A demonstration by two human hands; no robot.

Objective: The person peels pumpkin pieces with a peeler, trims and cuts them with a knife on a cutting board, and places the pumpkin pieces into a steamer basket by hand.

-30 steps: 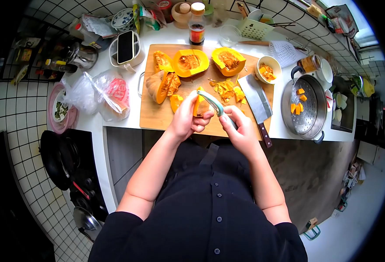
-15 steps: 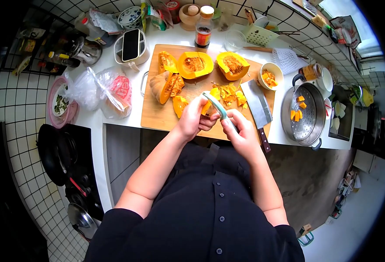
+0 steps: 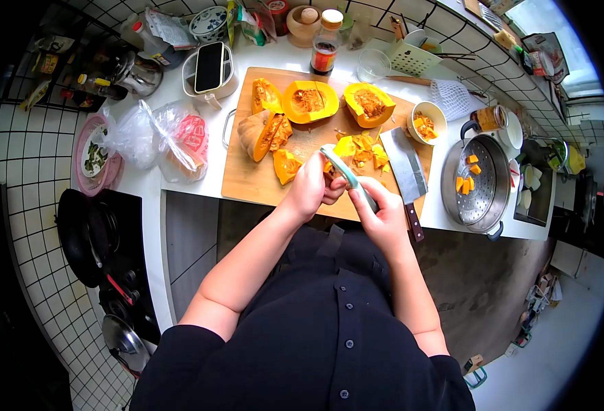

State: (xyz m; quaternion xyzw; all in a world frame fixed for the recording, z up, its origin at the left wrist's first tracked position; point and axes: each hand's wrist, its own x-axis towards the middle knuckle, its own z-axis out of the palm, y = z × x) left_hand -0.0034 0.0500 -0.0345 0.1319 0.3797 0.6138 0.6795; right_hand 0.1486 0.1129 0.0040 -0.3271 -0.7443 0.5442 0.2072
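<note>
My right hand is closed around the handle of a pale green peeler, its head slanting up to the left. In my left hand is a small piece of pumpkin, mostly hidden by the fingers and the peeler. Both hands are close together over the front edge of a wooden cutting board. Behind them lie peelings, and a cleaver rests to their right with its handle past the edge. Large pumpkin pieces with seeds sit toward the back of the board.
A bowl of pumpkin seeds and pulp stands at the board's right corner. Farther right, a steamer pot holds several orange cubes. Plastic bags and a container with a phone are left; a sauce bottle stands behind.
The peeler and both hands have shifted only slightly. The view has tilted a little, and everything on the counter keeps its place.
</note>
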